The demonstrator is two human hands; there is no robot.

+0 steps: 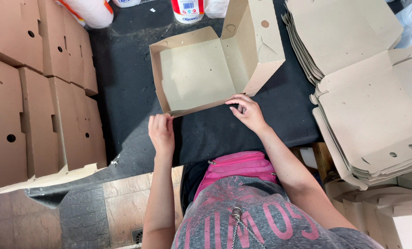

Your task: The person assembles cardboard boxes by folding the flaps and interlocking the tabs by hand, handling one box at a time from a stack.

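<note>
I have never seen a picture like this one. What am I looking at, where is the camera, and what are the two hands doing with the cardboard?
There is no machine here. A person wears a camera on the head, so the single picture looks straight down at that person's own two bare hands.

On a black table sits an open cardboard box with its lid raised. The left hand touches the box's near corner, and the right hand pinches its near edge.

A stack of flat unfolded boxes lies on the right. Finished closed boxes are lined up on the left. A white container stands at the far edge.
</note>
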